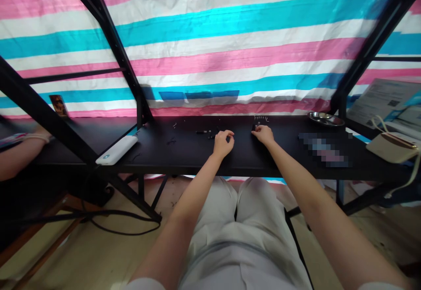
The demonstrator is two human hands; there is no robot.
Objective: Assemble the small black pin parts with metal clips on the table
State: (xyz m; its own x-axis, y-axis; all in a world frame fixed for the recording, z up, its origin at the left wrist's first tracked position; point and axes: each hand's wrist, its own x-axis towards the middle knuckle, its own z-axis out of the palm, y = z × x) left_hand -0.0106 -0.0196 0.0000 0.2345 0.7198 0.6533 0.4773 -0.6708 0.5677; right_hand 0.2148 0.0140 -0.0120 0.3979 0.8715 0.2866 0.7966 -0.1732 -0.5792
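At the right hand (264, 134) we see a small, black, block-like piece (254, 127) of unclear material, set at the left side of the fingertips, above the matte black tabletop (158, 154) or touching it; we cannot tell which. The thumb and fingers appear pinched on it, though its long axis is too small to read. The left hand (222, 144) is loosely curled, thumb and forefinger arched with a gap between them, and we make out nothing in its grasp. The relation that matters most to us is that the black piece lies between the two hands, to the right of the left hand and a little farther from the body, with the right hand clearly the nearer. Just beyond the right hand runs a row of tiny, pale, slender bits (261, 118), spread from left to right near the back edge. On the other side, a slim, dark rod with a pale end (203, 131) lies left of and beyond the left hand, its long axis roughly parallel to the front edge. We also see a shallow, shiny metal dish (325, 119) at the far right.
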